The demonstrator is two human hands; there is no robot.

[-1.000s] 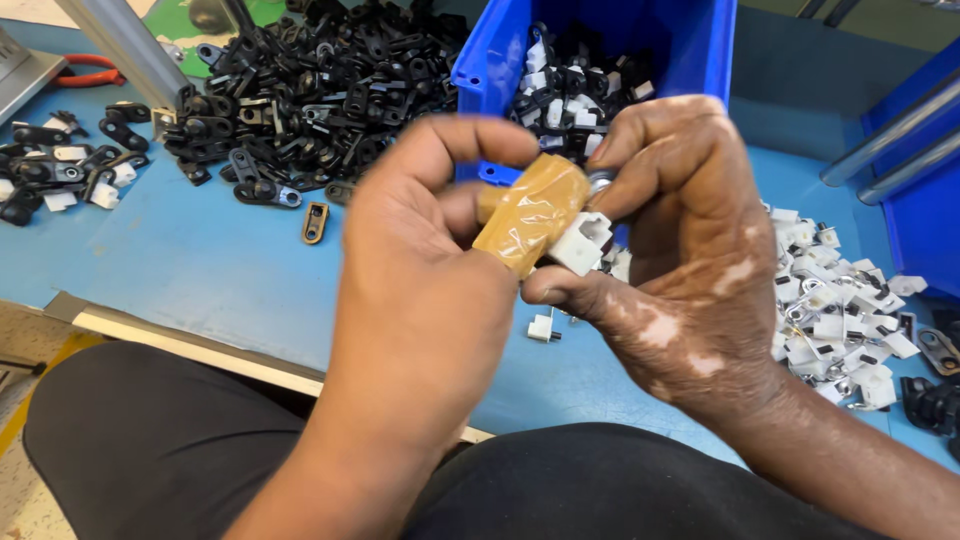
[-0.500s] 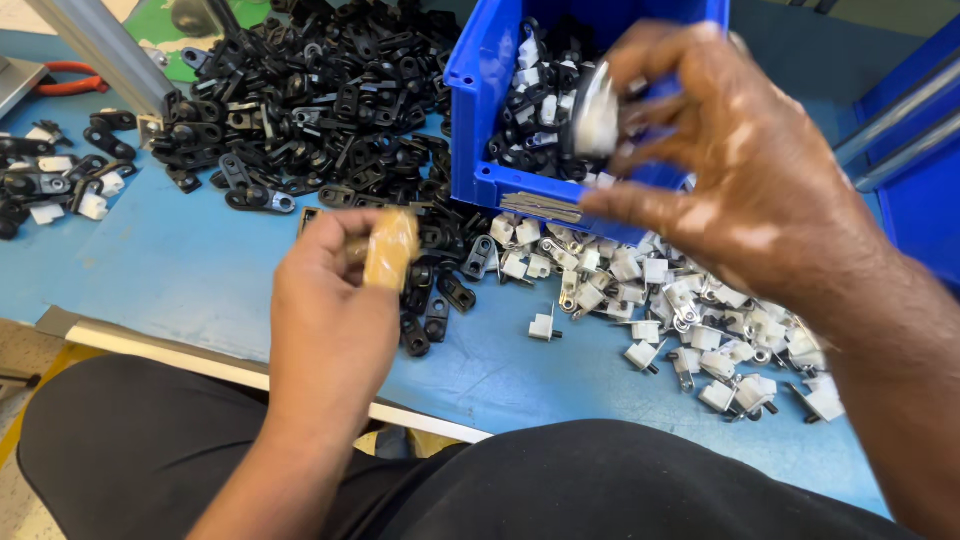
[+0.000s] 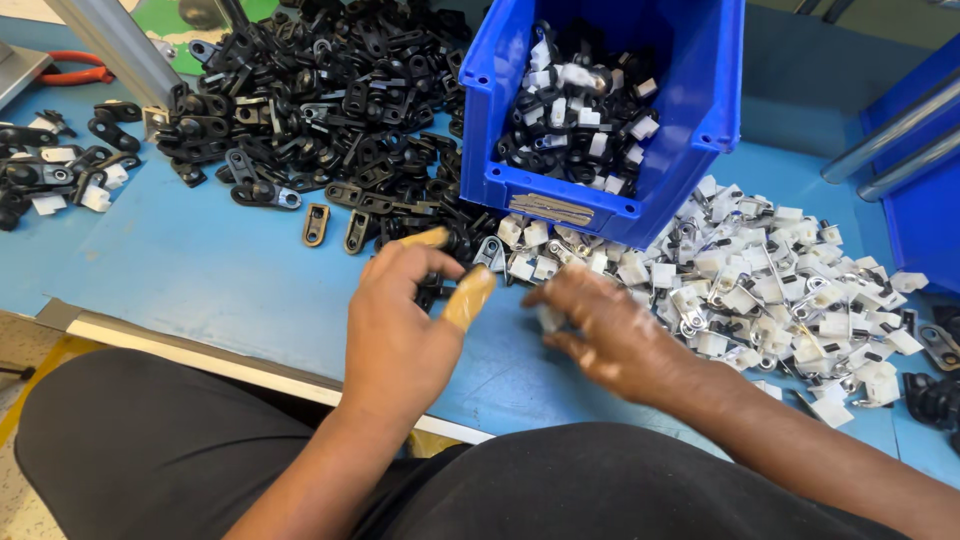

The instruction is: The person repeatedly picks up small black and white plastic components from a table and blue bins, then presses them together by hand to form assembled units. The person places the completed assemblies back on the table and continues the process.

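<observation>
Where fingers (image 3: 470, 297) reach: glossy black clips (image 3: 330, 95).

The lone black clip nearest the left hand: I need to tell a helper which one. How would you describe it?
Start at the blue bin, then the black pile left of it. Just below its front edge, on bare blue table, one black loop-shaped clip lies alone, upper left of the left hand.

Pale rectangular label (image 3: 560, 210) on the blue bin (image 3: 700, 110) front wall, low, left of centre; writing unreadable
</observation>
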